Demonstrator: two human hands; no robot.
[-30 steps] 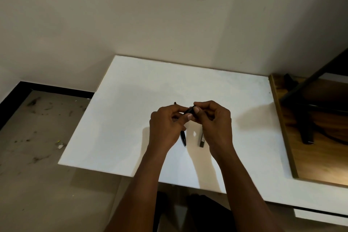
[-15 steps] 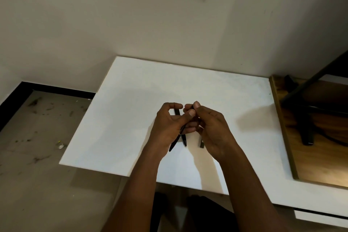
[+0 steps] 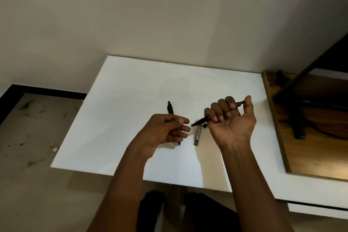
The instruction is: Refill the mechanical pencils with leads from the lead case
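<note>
Above the white tabletop [image 3: 131, 90], the right hand [image 3: 232, 124] is raised palm-up, its fingers [image 3: 216, 111] clenched around 1 black pencil [image 3: 201, 121]; the tip points left and the cap end shows beyond the thumb. The left hand [image 3: 163, 132] hovers just beside that tip, fingers loosely curled and grasping nothing visible. A second pencil [image 3: 170, 109] lies flat on the tabletop, partly hidden under the left hand. The lead case [image 3: 197, 135] lies between the 2 hands, with a small black cap [image 3: 204, 125] beside its far end.
</note>
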